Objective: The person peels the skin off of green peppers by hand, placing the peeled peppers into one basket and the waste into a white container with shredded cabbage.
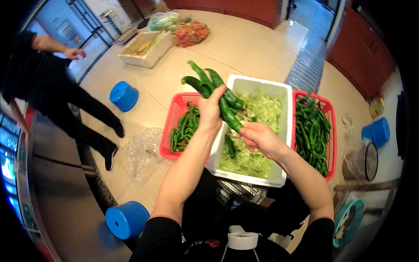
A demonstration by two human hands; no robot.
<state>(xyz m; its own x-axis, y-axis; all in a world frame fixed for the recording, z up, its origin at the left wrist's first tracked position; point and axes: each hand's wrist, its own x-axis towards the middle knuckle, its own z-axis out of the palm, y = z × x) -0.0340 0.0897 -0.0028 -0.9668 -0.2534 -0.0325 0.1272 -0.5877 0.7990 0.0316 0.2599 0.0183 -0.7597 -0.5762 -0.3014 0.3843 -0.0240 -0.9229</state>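
My left hand (pixel 211 109) is closed around several large green peppers (pixel 209 82), their curved ends fanning out above it. With the fingertips of my right hand (pixel 260 137) I pinch the lower end of one of these peppers. Both hands are over a white foam box (pixel 286 131) that holds shredded pale green vegetable (pixel 245 162), and a dark green pepper (pixel 230 147) lies in it. Left of the box, a red plastic basket (pixel 167 131) contains slim green peppers (pixel 188 126). Another red basket (pixel 332 140), on the right, is heaped with long green peppers (pixel 311 131).
A person (pixel 65 88) in dark clothes stands at left. Blue plastic stools (pixel 127 220) are on the floor, near a crumpled clear plastic bag (pixel 144 154). Farther off are a foam box (pixel 140 60) and a bag of red peppers (pixel 190 33). A bin (pixel 360 162) stands right.
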